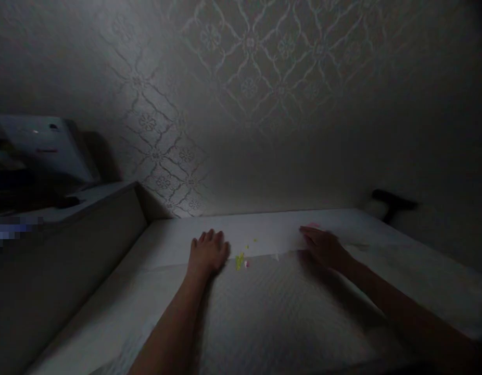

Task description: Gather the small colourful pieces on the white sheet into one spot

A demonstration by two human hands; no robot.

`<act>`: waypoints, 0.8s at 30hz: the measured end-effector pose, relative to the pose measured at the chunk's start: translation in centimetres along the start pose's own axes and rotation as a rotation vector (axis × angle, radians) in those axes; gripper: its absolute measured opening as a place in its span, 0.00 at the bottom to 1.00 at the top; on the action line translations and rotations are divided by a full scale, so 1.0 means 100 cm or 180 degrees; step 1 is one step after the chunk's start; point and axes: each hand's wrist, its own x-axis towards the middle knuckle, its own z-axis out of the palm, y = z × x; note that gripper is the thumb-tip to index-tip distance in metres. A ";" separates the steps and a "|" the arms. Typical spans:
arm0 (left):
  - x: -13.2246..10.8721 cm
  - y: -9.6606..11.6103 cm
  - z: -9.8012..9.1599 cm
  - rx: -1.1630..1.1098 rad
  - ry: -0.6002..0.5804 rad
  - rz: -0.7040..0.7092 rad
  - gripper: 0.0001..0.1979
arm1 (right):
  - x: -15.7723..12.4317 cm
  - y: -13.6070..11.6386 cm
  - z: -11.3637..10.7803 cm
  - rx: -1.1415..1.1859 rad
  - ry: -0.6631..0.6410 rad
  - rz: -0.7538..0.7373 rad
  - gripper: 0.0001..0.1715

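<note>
My left hand [208,252] lies on the white table top with its fingers spread, at the left edge of a pale textured mat [264,307]. To the right of it are small yellow bits [240,260] and a tiny pinkish-white piece [246,264]. My right hand [322,246] is over the far right part of the mat, fingers pressed together and pointing left. Behind its knuckles shows a bit of something pink [313,225]; the dim light hides whether the fingers hold it. A small whitish scrap [276,257] lies on the mat's far edge, between the hands.
A patterned wall [264,146] rises behind the white table [264,229]. To the left, a raised cabinet [88,250] carries a white box [46,146] and dark items. At the right stands a black T-shaped object [393,200]. The room is dim.
</note>
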 end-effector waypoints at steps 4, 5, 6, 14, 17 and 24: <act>0.001 -0.001 0.002 0.0016 0.0000 -0.0009 0.27 | 0.009 -0.085 0.007 0.0669 -0.0177 -0.0889 0.24; 0.001 -0.001 0.002 0.0012 0.0028 0.0005 0.27 | 0.010 -0.103 0.009 0.0767 -0.0189 -0.0977 0.24; 0.001 -0.001 0.003 0.0005 0.0041 0.0009 0.27 | 0.012 -0.117 0.011 0.0802 -0.0210 -0.1028 0.25; -0.001 0.000 0.002 -0.0003 0.0075 0.0016 0.27 | 0.019 -0.148 0.016 0.0690 -0.0449 -0.1352 0.23; -0.001 0.001 0.002 0.0040 0.0081 0.0026 0.27 | 0.022 -0.147 0.011 0.0668 -0.0498 -0.1359 0.21; -0.001 0.000 0.002 -0.0059 0.0061 0.0009 0.26 | 0.014 -0.118 0.008 0.0442 -0.0513 -0.1080 0.19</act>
